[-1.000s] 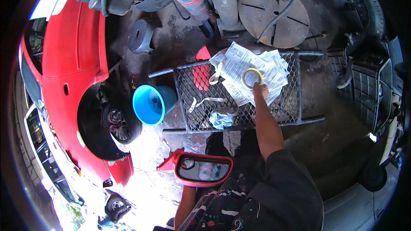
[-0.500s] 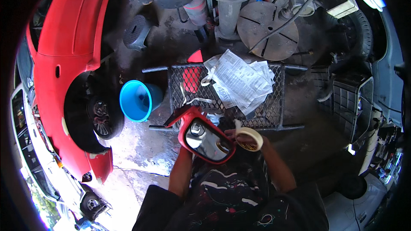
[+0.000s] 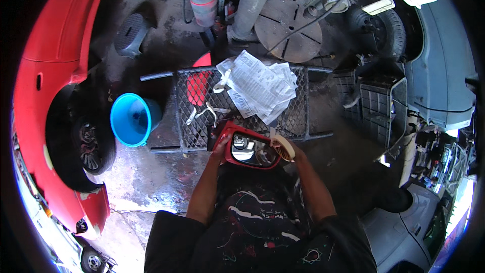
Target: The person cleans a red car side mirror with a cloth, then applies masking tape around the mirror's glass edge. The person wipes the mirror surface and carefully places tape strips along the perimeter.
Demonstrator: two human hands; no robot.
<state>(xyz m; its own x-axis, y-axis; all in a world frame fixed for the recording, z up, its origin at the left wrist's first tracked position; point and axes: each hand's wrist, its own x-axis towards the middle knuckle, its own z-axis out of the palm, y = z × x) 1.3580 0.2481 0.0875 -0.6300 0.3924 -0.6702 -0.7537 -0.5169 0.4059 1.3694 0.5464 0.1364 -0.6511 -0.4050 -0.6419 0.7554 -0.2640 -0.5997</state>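
My left hand [image 3: 221,148] clamped on red-framed mirror [image 3: 247,149] at near edge of mesh table [image 3: 300,114]; right hand [image 3: 298,154] clamped on tape roll [image 3: 286,147], same edge. Apparent step: taping mirror. Next move calls for steady mirror.

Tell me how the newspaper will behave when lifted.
The newspaper will probably be floppy, since its sheets look thin. It's likely light for its spread, lying in a flat pile. The sheets may slide apart, as they overlap at different angles on the mesh with no visible fastening.
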